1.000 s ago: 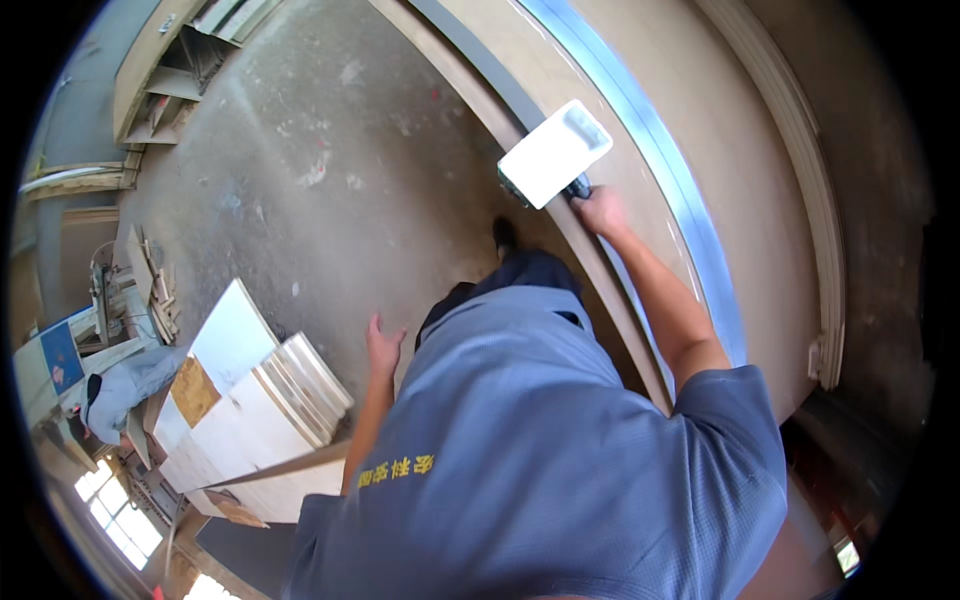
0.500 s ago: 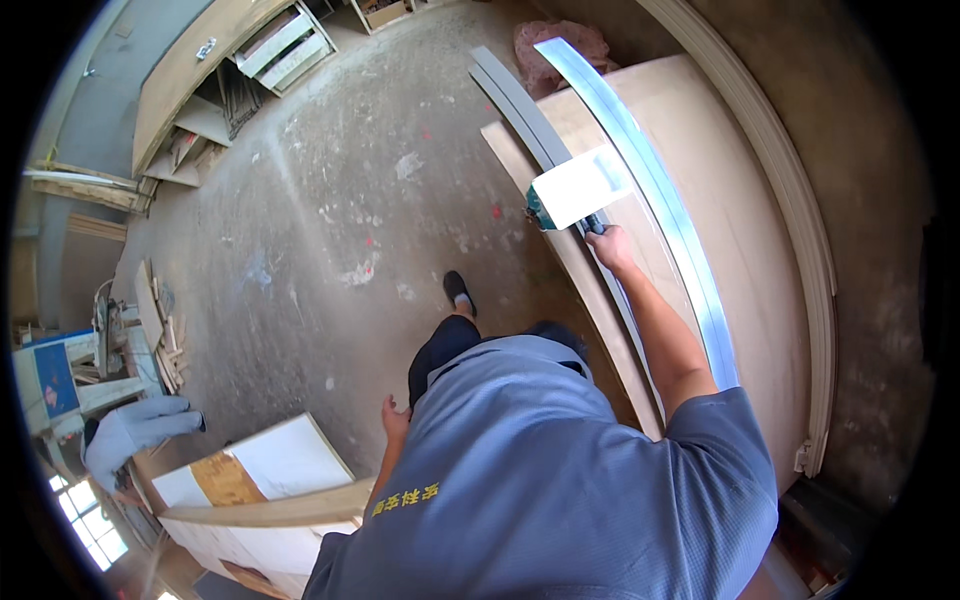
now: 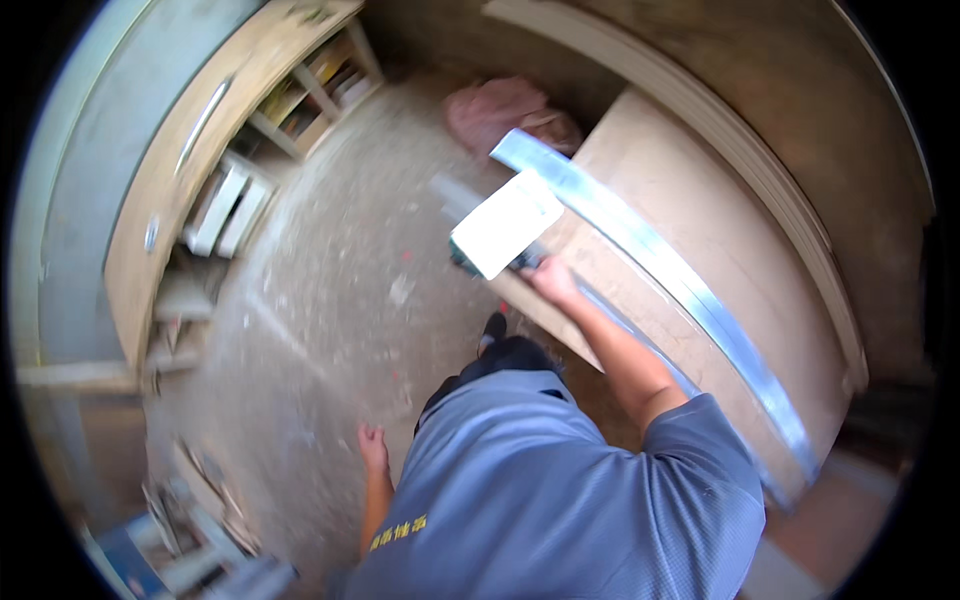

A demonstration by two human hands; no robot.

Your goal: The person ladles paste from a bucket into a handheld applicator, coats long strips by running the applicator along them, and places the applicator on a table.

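Note:
My right hand (image 3: 552, 280) is wrapped round the dark handle of a hand-held tool with a bright white rectangular plate (image 3: 507, 225) and a teal side. The plate's glare hides most of the tool. It is held over the near end of a shiny metal straightedge (image 3: 660, 270) and the edge of a large light-brown board (image 3: 700, 200); whether it touches them I cannot tell. My left hand (image 3: 372, 447) hangs low at my left side above the floor, empty, with its fingers loosely bent and somewhat blurred.
A wooden workbench (image 3: 135, 260) with open shelves runs along the left, a white slatted frame (image 3: 228, 210) beneath it. Against the back lies a pinkish sack (image 3: 500, 115). Long pale mouldings (image 3: 740, 140) lean along the right wall. Blurred wood scraps (image 3: 215, 490) lie at lower left.
My view has turned leftward, bringing more of the workbench in. My right hand and the tool have shifted left in the picture. The white-faced panels at lower left have left the view.

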